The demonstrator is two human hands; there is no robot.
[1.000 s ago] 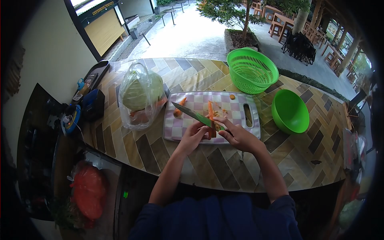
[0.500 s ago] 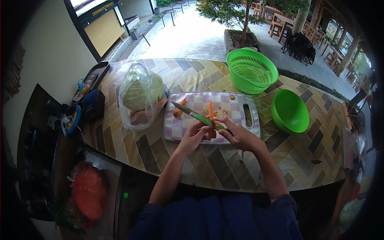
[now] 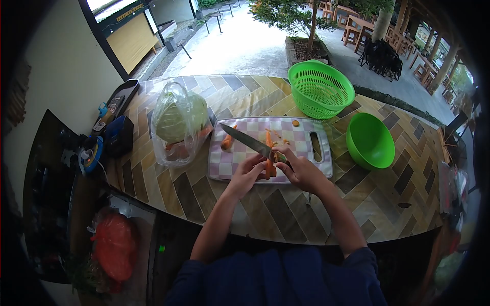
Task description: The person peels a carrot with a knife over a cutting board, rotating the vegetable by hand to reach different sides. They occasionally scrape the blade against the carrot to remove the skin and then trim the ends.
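My left hand [image 3: 247, 174] is closed around a carrot [image 3: 271, 167] held over the near edge of the checkered cutting board [image 3: 236, 162]. In my right hand [image 3: 305, 176] is a kitchen knife [image 3: 248, 142], its blade lying across the upper part of the carrot and pointing to the far left. The knife's handle is mostly hidden by my fingers. Orange peelings lie on the board just beyond my hands. Another carrot piece [image 3: 226, 143] rests on the board's left side, and a small round carrot slice [image 3: 295, 123] sits near its far edge.
Left of the board stands a clear plastic bag [image 3: 171, 150] holding a cabbage [image 3: 178, 120]. A green colander [image 3: 321, 91] and a green bowl [image 3: 371, 142] stand to the right. A red bag [image 3: 113, 245] lies lower left, below the tiled table [image 3: 265, 214].
The knife blade has tilted, now showing its broad grey face, and shifted slightly away from me along the carrot. My hands have barely moved.
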